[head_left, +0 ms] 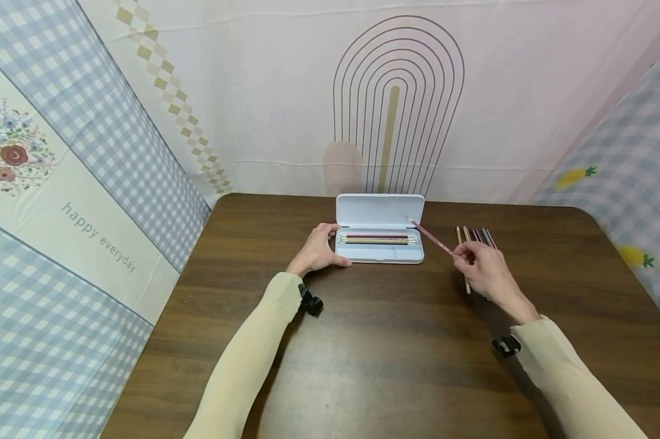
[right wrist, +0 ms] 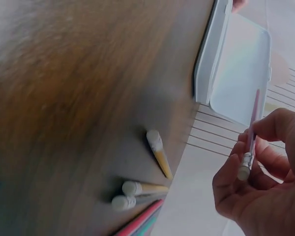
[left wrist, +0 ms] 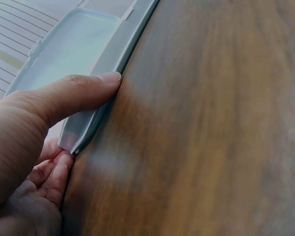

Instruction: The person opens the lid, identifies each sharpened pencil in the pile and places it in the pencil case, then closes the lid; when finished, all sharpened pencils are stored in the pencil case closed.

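Observation:
A pale pencil case (head_left: 365, 253) stands with its lid (head_left: 371, 210) raised, and several pencils (head_left: 376, 239) lie lengthwise in its back compartment. My left hand (head_left: 317, 249) grips the case's left end, its thumb (left wrist: 96, 88) along the front edge and its other fingers curled round the end. To the right of the case, my right hand (head_left: 482, 268) pinches a pinkish-red pencil (head_left: 432, 238) near its white eraser end (right wrist: 244, 172). The pencil slants up to the left, its tip overlapping the lid in the head view.
Several more pencils (head_left: 485, 236) lie side by side on the wooden table (head_left: 363, 353) at the right, partly hidden behind my right hand. Their eraser ends (right wrist: 154, 138) show in the right wrist view. A patterned cloth (head_left: 275, 110) hangs behind the table's back edge.

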{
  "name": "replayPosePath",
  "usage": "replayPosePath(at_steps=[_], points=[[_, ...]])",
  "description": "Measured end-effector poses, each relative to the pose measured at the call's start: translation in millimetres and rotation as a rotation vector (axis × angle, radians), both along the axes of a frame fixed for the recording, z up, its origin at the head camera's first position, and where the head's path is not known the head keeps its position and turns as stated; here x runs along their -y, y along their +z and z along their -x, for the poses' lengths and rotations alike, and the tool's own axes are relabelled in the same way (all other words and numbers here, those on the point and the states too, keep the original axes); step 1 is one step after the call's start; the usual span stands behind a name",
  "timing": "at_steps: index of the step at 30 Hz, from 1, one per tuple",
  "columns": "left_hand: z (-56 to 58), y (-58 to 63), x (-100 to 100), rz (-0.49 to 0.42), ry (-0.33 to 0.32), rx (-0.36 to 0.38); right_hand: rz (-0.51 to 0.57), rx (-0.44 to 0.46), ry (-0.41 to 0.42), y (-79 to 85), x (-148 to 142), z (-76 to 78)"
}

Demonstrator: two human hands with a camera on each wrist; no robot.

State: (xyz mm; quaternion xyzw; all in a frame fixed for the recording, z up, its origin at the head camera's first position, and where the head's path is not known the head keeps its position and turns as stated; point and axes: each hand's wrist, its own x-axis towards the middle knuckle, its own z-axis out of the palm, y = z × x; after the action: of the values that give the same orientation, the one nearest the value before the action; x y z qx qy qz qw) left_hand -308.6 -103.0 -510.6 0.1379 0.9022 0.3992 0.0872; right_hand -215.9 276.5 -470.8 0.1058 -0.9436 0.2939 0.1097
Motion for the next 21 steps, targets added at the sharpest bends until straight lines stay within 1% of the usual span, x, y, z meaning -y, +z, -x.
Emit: replayPosePath(at_steps=[6,13,16,21], points=[[-0.5,0.4,0,-0.008,0.002,0.0,0.023,-0.025,0.081,-2.5,11,10.1],[-0.3,0.2,1,-0.008,0.005,-0.003,-0.013,-0.059,0.126,-5.9,25,24.1],[0.2,0.0,2,-0.007,0.002,-0.001,-0.031,-0.043,0.145,-7.6,32,31.0],[1.3,-0.2,1,0.0,0.001,0.006,-0.04,0.012,0.177,-10.8,42,42.1]])
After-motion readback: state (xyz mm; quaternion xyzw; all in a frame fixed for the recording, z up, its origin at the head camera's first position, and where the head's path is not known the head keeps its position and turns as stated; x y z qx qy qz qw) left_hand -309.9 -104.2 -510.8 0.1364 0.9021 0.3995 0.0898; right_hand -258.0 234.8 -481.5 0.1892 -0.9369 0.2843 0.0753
